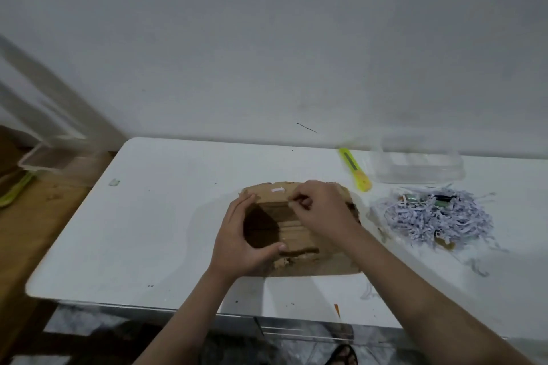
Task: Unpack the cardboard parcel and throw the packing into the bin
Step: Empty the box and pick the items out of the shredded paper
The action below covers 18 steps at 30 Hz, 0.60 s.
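Note:
The brown cardboard parcel point(299, 234) lies open on the white table point(154, 222), its dark inside showing. My left hand point(240, 243) grips the parcel's left side, thumb on the near edge. My right hand point(320, 207) rests on top of it, fingertips pinched at the far flap near a strip of white tape point(277, 190). To the right lies a heap of shredded white paper packing point(436, 219) with a few small dark and green items point(439, 200) on it. No bin is clearly in view.
A yellow box cutter point(354, 169) lies behind the parcel, beside a clear plastic container point(421, 166). Paper scraps dot the table's right front. At the left stands a wooden surface point(29, 216) with a clear tray point(44, 157). A sandalled foot point(344, 354) shows below.

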Each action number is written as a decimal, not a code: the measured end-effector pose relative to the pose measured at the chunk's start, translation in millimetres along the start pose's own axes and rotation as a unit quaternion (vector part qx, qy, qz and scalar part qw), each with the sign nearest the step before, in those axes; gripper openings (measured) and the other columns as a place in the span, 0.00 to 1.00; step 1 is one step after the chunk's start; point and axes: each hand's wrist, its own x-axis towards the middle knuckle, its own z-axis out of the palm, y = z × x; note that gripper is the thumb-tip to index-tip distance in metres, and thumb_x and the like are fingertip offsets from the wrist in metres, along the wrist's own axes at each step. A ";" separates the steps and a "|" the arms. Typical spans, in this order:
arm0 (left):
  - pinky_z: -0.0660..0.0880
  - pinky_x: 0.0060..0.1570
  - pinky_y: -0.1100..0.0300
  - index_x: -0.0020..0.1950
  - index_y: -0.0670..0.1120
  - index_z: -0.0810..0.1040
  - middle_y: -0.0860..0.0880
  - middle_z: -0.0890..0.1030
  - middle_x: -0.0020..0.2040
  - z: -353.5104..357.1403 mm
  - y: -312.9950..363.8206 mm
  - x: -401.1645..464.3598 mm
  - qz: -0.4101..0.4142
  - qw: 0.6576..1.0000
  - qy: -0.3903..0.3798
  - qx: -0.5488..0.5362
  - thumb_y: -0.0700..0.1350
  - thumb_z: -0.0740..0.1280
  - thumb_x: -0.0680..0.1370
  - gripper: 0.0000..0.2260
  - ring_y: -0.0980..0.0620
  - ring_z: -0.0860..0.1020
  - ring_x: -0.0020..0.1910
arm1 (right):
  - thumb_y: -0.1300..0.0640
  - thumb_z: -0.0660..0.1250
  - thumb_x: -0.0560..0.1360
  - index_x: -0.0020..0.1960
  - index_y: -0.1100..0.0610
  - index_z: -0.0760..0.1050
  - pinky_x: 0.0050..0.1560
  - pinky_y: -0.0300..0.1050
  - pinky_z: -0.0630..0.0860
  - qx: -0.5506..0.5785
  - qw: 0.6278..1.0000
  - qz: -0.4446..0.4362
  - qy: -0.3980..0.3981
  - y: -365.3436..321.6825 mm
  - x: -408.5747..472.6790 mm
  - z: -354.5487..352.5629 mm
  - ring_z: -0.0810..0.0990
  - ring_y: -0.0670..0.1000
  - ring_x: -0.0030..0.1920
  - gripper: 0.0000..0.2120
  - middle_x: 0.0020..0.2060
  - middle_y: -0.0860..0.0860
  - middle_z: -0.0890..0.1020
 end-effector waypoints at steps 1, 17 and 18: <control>0.68 0.68 0.58 0.70 0.46 0.68 0.52 0.70 0.69 0.3 -0.2 0.2 0.003 1.000 0.002 -0.001 0.67 0.73 0.62 0.43 0.56 0.65 0.71 | 0.61 0.67 0.73 0.49 0.57 0.82 0.47 0.42 0.78 -0.005 0.998 -0.010 -0.060 -3.8 -1.6 11.2 0.80 0.48 0.42 0.07 0.45 0.52 0.84; 0.65 0.69 0.59 0.71 0.44 0.67 0.49 0.68 0.70 2.6 -4.6 0.4 -0.039 0.998 -0.009 -0.047 0.70 0.74 0.53 0.53 0.57 0.64 0.72 | 0.68 0.61 0.66 0.42 0.59 0.78 0.34 0.43 0.66 -0.153 0.952 -0.125 -0.233 -0.1 13.7 63.5 0.75 0.55 0.40 0.10 0.40 0.55 0.81; 0.65 0.69 0.60 0.71 0.44 0.67 0.49 0.68 0.70 2.1 -3.9 0.5 -0.040 0.998 -0.013 -0.050 0.70 0.74 0.54 0.52 0.57 0.64 0.72 | 0.68 0.61 0.66 0.43 0.59 0.79 0.35 0.42 0.65 -0.147 0.954 -0.126 -0.229 0.5 12.9 63.4 0.76 0.55 0.42 0.11 0.42 0.55 0.81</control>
